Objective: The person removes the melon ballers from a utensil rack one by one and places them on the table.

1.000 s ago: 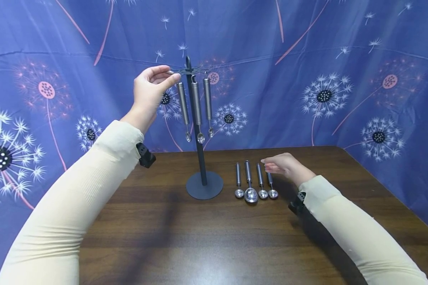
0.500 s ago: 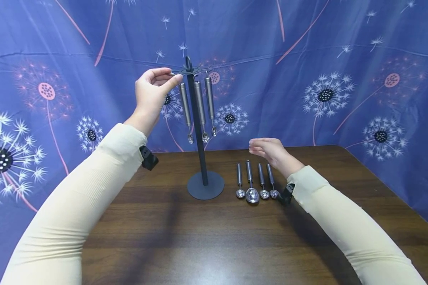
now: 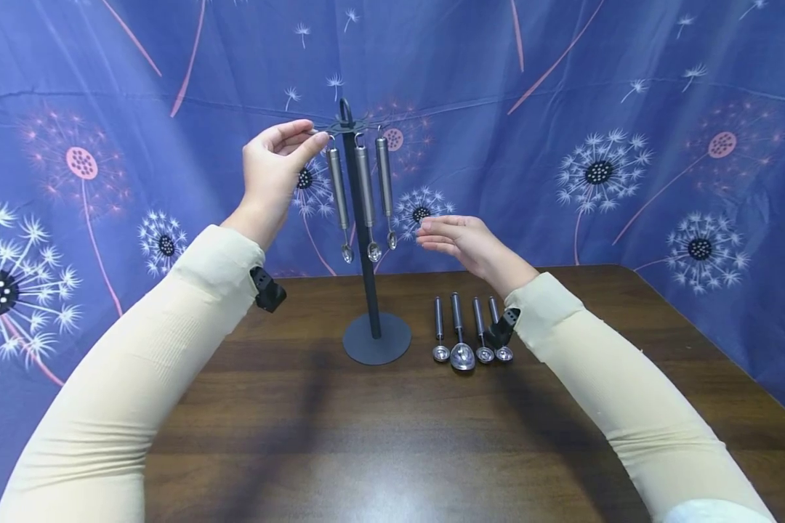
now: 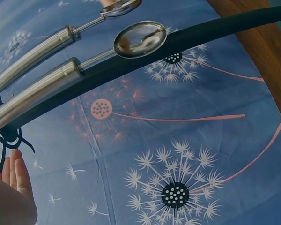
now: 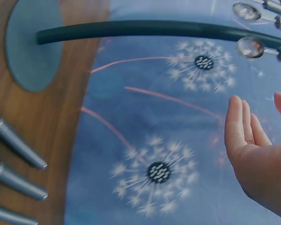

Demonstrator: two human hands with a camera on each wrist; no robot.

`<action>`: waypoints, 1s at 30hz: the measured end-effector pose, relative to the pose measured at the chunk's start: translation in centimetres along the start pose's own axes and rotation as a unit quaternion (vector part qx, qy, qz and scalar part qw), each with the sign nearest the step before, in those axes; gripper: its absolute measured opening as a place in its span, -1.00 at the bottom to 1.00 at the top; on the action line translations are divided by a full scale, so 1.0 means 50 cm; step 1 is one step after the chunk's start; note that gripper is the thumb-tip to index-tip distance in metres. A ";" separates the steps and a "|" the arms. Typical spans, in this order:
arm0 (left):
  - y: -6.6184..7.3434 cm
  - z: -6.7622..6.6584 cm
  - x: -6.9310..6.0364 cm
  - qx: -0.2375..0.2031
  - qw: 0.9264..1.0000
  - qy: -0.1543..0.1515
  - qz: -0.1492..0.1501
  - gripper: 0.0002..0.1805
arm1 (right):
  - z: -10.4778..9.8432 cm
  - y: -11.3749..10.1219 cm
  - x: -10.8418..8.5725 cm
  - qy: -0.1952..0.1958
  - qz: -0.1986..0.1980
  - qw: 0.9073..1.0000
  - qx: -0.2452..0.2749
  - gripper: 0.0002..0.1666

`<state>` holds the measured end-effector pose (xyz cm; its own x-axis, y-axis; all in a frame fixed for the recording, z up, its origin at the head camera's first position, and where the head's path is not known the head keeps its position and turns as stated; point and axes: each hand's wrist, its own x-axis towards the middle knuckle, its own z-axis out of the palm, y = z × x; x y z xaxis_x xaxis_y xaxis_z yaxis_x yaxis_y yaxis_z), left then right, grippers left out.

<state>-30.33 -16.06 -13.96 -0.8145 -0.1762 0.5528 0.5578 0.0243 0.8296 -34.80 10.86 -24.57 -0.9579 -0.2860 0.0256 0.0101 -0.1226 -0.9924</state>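
A dark metal stand [image 3: 367,290] rises from a round base on the table. Three small steel scoops with thick handles, such as the middle scoop [image 3: 365,181], hang from hooks at its top. My left hand [image 3: 271,171] pinches one of the stand's hooks at the upper left; in the left wrist view its fingers [image 4: 21,176] meet the dark hook. To the right of the hanging scoops, my right hand [image 3: 461,243] is raised in the air, fingers extended and apart from the scoops. In the right wrist view this hand [image 5: 257,159] holds nothing.
Several more steel scoops lie side by side on the wooden table right of the base, the largest scoop [image 3: 461,356] among them. The right wrist camera [image 3: 502,328] partly covers the rightmost one. A blue dandelion-print cloth [image 3: 497,145] hangs behind the table [image 3: 392,436].
My right hand has risen from beside the scoops on the table and moved left towards the stand. My left hand stays at the hook. The hanging scoops have shifted slightly.
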 end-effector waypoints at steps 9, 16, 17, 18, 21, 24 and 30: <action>-0.004 0.000 0.004 0.003 1.000 -0.003 0.005 -0.58 | 0.053 -0.050 0.002 -0.031 -0.047 0.998 -0.021 -0.48; -0.004 0.002 0.003 0.020 1.000 -0.002 0.005 -0.55 | 0.085 -0.072 0.010 -0.025 -0.050 0.998 -0.030 -0.52; -0.004 0.002 0.003 0.022 1.000 -0.001 0.005 -0.56 | 0.088 -0.073 0.012 -0.023 -0.049 0.998 -0.029 -0.52; -0.004 0.001 0.002 0.024 1.000 0.000 0.006 -0.57 | 0.090 -0.073 0.014 -0.022 -0.048 0.998 -0.028 -0.51; -0.004 0.001 0.003 0.026 1.000 0.001 0.006 -0.58 | 0.097 -0.072 0.020 -0.020 -0.055 0.998 -0.024 -0.52; -0.003 0.000 0.004 0.024 1.000 0.005 0.005 -0.55 | 0.103 -0.072 0.023 -0.015 -0.065 0.998 -0.019 -0.54; 0.000 -0.005 0.010 0.040 0.999 0.010 -0.008 -0.40 | 0.108 -0.070 0.025 -0.010 -0.095 0.995 0.000 -0.56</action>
<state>-30.68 -16.37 -13.69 -0.8193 -0.1976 0.5382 0.5294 0.0999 0.8425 -34.50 5.82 -20.39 -0.9367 -0.2760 0.2154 -0.1709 -0.1764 -0.9694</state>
